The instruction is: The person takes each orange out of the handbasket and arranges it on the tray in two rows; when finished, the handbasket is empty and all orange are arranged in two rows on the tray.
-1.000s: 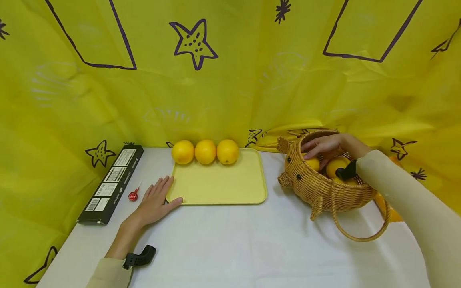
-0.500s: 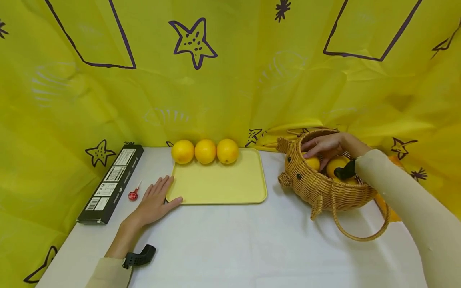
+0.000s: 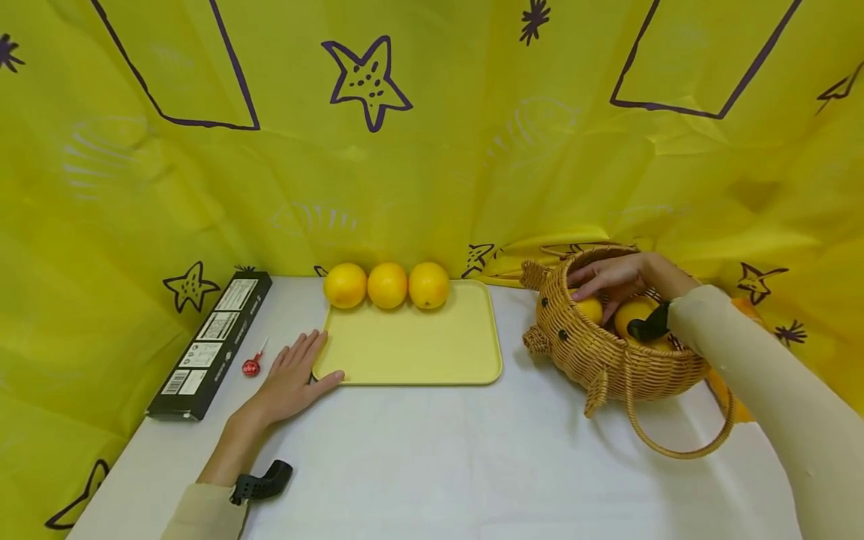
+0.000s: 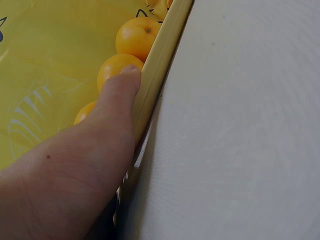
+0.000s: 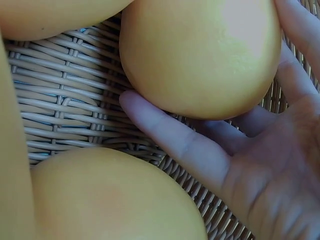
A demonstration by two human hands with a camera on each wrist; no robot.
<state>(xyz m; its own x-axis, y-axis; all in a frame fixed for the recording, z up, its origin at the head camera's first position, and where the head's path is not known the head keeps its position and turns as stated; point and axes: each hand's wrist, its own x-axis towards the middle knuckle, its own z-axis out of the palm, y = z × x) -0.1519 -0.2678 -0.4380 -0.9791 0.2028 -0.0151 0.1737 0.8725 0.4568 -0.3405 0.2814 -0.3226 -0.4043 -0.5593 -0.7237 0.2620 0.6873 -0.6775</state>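
Observation:
In the head view my left hand (image 3: 286, 386) lies flat with spread fingers at the left edge of a pale yellow tray (image 3: 418, 349). Its thumb touches the tray's near corner. Three oranges stand in a row along the tray's back edge: a left one (image 3: 346, 286), a middle one (image 3: 388, 286) and a right one (image 3: 429, 286). My right hand (image 3: 616, 279) reaches into a wicker basket (image 3: 648, 375) shaped like an animal. From the right wrist view, its fingers curve round an orange (image 5: 200, 55). Another orange (image 5: 115, 200) lies beside that hand in the basket.
A long black box (image 3: 209, 345) with white labels stands at the left. Between it and my left hand lies a red lollipop (image 3: 252, 366). The basket's looped handle (image 3: 682, 452) hangs onto the white tabletop (image 3: 472, 457). A yellow patterned cloth (image 3: 432, 165) hangs behind.

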